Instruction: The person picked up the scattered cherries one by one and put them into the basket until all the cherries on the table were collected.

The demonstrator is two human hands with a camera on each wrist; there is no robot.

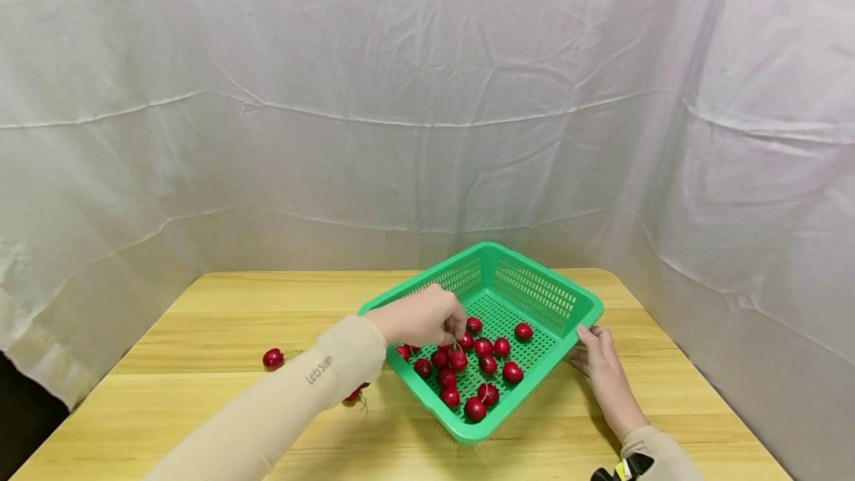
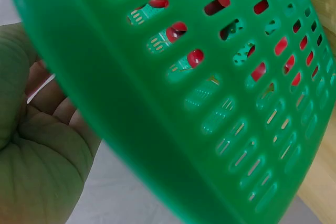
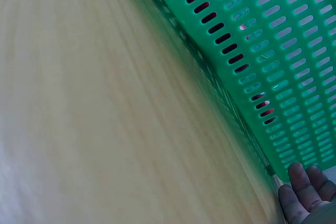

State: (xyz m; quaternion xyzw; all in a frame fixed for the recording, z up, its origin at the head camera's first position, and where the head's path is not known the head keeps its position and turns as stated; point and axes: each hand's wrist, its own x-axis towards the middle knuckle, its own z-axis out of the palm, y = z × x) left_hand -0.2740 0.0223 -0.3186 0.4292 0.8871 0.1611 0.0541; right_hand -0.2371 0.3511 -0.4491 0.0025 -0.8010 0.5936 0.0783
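Observation:
A green slotted plastic basket stands on the wooden table with several red cherries lying on its bottom, some with thin stems. My left hand reaches over the basket's left side, fingers curled downward. Its fingertips pinch at the stem of a cherry among the pile; the contact is partly hidden. In the left wrist view the basket wall covers most of the fingers. At the basket's right corner my right hand grips the rim, thumb on top and fingers against the outside wall.
On the table left of the basket lies one cherry with its stem. Another red cherry is partly hidden behind the left forearm. White cloth hangs around the back and sides of the table.

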